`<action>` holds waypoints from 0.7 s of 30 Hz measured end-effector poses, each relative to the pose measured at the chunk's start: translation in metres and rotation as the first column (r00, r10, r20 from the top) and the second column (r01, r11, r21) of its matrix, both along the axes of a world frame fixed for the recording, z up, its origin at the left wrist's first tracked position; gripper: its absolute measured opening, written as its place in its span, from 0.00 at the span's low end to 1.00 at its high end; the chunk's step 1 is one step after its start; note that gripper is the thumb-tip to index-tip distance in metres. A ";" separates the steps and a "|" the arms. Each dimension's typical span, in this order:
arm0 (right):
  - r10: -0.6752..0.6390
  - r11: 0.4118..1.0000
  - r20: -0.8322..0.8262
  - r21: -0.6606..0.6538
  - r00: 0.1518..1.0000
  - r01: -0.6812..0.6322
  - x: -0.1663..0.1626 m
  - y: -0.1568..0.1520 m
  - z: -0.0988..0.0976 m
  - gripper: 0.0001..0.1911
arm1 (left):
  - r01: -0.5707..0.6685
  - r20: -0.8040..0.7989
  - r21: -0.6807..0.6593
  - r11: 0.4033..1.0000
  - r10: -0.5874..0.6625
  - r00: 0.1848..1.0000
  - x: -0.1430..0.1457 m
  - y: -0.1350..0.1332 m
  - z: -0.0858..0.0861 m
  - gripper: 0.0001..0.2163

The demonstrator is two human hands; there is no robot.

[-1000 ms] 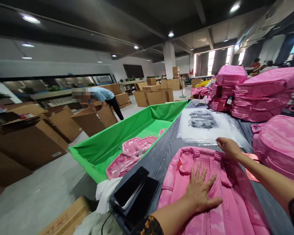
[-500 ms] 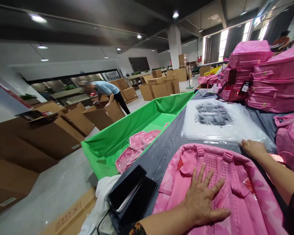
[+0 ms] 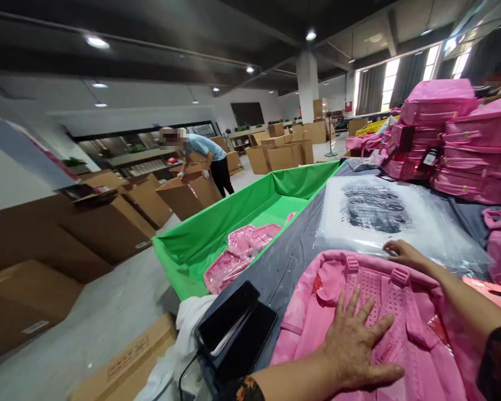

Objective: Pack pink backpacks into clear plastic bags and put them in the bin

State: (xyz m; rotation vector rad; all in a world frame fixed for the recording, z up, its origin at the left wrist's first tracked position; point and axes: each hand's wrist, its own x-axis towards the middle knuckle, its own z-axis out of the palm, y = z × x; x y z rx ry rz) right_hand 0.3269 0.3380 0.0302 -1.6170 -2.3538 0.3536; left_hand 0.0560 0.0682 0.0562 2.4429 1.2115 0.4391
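Observation:
A pink backpack (image 3: 384, 312) lies back-side up on the grey table in front of me. My left hand (image 3: 357, 342) presses flat on its mesh back panel, fingers spread. My right hand (image 3: 403, 252) reaches past the top of the backpack and rests its fingers on the near edge of a stack of clear plastic bags (image 3: 384, 217) with black print. Whether those fingers pinch a bag I cannot make out.
A green fabric bin (image 3: 217, 228) beside the table holds bagged pink backpacks (image 3: 242, 253). Stacks of pink backpacks (image 3: 463, 145) stand at the right. A black device (image 3: 234, 328) sits at the table corner. Cardboard boxes (image 3: 108, 217) cover the floor, where a person (image 3: 200, 156) bends over one.
My right hand slid left along the edge of the plastic bags, toward the top middle of the backpack. My left hand stayed flat. The person at the boxes straightened a little.

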 end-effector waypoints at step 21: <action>-0.139 0.977 -0.405 0.093 0.904 0.191 0.014 0.010 0.047 0.28 | -0.017 0.063 -0.028 0.999 0.019 0.998 0.003 0.006 -0.007 0.38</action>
